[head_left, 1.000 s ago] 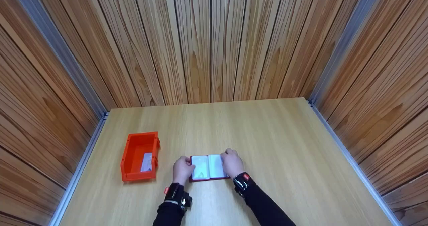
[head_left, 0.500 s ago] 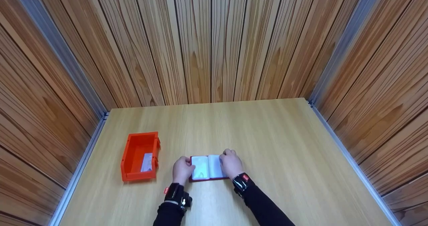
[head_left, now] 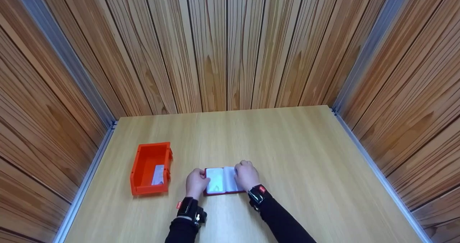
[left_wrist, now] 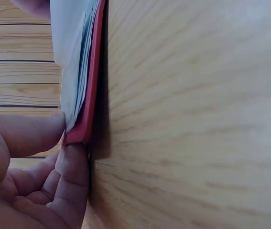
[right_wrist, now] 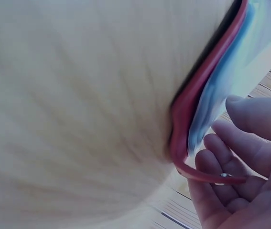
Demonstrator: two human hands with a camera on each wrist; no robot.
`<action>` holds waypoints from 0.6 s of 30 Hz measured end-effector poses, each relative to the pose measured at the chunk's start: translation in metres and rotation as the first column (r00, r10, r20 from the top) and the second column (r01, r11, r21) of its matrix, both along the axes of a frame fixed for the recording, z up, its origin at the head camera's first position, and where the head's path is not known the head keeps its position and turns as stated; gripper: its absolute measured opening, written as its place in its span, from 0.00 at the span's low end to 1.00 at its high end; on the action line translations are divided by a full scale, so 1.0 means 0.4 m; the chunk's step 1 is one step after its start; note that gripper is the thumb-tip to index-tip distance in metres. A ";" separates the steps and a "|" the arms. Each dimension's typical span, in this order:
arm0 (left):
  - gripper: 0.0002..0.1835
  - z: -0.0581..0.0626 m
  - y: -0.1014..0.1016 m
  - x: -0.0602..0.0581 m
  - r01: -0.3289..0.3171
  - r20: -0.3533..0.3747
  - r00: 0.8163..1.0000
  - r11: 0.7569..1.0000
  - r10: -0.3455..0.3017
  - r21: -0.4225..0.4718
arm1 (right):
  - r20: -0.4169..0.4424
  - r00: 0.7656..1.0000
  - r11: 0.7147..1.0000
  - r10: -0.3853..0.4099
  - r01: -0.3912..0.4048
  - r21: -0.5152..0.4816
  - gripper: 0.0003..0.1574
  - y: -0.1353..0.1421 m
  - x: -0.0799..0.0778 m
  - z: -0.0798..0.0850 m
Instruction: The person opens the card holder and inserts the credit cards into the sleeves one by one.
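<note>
We count two hands, a left hand [head_left: 196,181] and a right hand [head_left: 247,175], each with one dark wrist strap. We see one red card holder [head_left: 222,180] lying open, showing two clear pages. We count one orange bin [head_left: 150,168] with one pale card [head_left: 157,174] inside it, and one wooden table [head_left: 305,156].

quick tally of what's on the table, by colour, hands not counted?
Orange: 1, bin
Red: 1, open card holder
White: 1, card in the bin
Total: 3
</note>
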State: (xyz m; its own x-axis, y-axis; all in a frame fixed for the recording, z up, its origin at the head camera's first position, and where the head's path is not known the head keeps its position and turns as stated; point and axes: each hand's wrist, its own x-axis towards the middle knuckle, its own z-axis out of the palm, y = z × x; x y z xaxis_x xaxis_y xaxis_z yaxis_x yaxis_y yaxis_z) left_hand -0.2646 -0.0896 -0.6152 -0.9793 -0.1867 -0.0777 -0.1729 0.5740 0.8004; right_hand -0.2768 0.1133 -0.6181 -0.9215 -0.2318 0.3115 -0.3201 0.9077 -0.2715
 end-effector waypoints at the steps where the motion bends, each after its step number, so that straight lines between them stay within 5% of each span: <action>1: 0.13 0.000 0.000 -0.001 -0.002 0.007 1.000 1.000 0.002 0.003 | 0.013 1.000 1.000 -0.009 0.009 0.003 0.10 -0.002 -0.003 0.001; 18: 0.13 -0.005 -0.001 -0.003 0.003 -0.004 1.000 1.000 -0.003 -0.016 | 0.163 0.983 0.995 -0.080 0.069 0.072 0.12 -0.014 -0.026 0.021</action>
